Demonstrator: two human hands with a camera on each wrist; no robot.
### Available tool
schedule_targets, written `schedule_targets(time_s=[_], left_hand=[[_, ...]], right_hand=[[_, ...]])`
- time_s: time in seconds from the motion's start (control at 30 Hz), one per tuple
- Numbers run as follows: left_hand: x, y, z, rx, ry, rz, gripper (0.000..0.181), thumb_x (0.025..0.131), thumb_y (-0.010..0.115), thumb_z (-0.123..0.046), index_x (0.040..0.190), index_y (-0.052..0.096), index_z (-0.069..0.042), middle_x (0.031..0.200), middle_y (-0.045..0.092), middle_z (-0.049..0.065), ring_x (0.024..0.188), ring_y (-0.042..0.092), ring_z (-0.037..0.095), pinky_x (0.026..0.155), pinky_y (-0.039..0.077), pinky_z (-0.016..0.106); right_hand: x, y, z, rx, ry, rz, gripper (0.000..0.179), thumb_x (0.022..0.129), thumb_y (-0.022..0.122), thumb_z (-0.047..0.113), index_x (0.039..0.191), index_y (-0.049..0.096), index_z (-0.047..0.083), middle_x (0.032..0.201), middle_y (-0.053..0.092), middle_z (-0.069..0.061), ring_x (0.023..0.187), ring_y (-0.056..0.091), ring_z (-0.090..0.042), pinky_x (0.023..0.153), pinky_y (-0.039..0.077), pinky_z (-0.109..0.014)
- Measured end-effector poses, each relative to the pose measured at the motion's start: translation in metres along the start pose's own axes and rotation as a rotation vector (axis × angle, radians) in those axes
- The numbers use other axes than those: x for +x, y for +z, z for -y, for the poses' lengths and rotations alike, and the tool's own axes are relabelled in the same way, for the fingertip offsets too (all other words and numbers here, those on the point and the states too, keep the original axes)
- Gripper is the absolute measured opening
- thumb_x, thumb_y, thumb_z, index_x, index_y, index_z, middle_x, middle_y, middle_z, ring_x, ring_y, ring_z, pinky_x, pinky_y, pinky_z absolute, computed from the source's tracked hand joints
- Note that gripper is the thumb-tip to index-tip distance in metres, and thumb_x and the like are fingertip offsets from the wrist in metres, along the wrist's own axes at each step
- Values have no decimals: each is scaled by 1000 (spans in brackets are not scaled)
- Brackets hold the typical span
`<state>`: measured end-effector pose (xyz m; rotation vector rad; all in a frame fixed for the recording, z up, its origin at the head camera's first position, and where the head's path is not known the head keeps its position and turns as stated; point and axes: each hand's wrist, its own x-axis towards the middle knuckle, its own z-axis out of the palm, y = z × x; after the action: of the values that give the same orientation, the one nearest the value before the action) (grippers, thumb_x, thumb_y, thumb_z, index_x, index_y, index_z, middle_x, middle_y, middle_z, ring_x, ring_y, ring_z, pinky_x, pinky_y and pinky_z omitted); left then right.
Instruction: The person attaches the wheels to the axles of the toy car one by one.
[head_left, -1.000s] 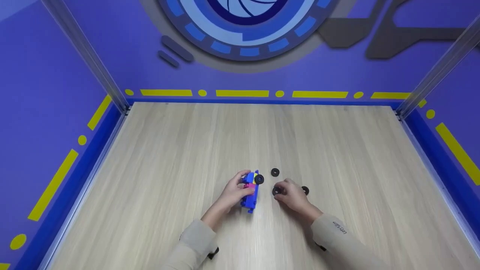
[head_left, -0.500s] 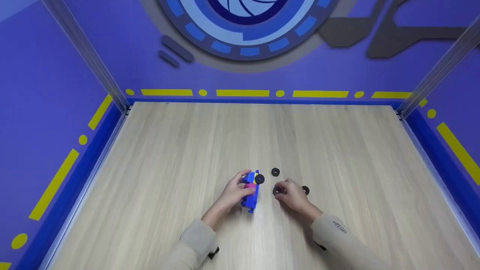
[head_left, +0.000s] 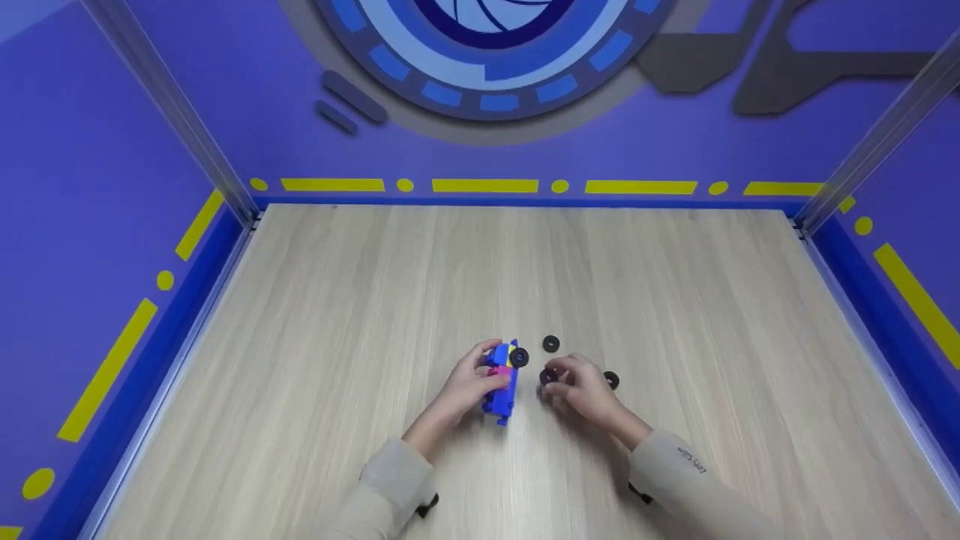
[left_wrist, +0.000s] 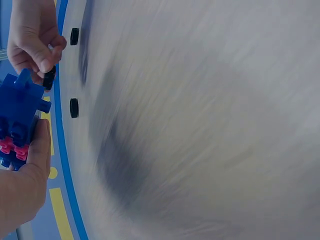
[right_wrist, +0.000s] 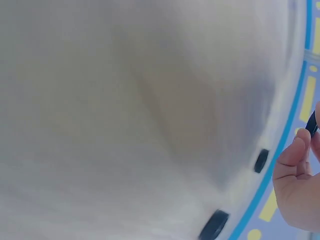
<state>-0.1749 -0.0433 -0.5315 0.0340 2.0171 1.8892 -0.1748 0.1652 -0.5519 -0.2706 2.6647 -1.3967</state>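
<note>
My left hand (head_left: pixel 466 386) grips a toy car (head_left: pixel 501 397) built of blue blocks, with pink and yellow pieces in its side. A black wheel (head_left: pixel 519 358) sits on the car's far end, facing right. Just right of the car, my right hand (head_left: pixel 589 388) pinches a loose black tyre (head_left: pixel 549 376) between thumb and fingers. The left wrist view shows this tyre (left_wrist: pixel 49 79) lifted off the table beside the blue car body (left_wrist: pixel 21 102). From the right wrist, only part of the hand (right_wrist: pixel 296 180) and the dark edge of the tyre (right_wrist: pixel 311 125) show.
Two more black tyres lie on the wooden table (head_left: pixel 420 277): one tyre (head_left: pixel 551 343) beyond the right hand, another tyre (head_left: pixel 611 380) close to its right side. Blue-purple panels (head_left: pixel 525 157) with yellow marks enclose the table at the back and sides.
My right hand has raised the pinched tyre and shifted it slightly left, toward the car. The left hand and the car stay in place.
</note>
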Motion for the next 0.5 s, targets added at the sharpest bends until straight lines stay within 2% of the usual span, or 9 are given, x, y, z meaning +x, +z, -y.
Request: schedule_targets(time_s=[0.2, 0.5], left_hand=[[-2, 0, -3, -11, 1, 7, 62, 77, 62, -7, 133, 35, -12, 128, 40, 24, 107, 51, 32, 86, 45, 42], [-19, 3, -28, 30, 12, 9, 59, 79, 58, -5, 132, 34, -5, 128, 40, 28, 108, 49, 36, 86, 45, 44]], right_hand=[[-5, -1, 9, -10, -60, 14, 32, 74, 66, 6, 104, 61, 2, 90, 55, -6, 72, 50, -13, 58, 43, -20], [-13, 1, 21, 5, -132, 3, 30, 72, 68, 6, 101, 62, 1, 87, 55, -5, 70, 48, -12, 60, 42, -20]])
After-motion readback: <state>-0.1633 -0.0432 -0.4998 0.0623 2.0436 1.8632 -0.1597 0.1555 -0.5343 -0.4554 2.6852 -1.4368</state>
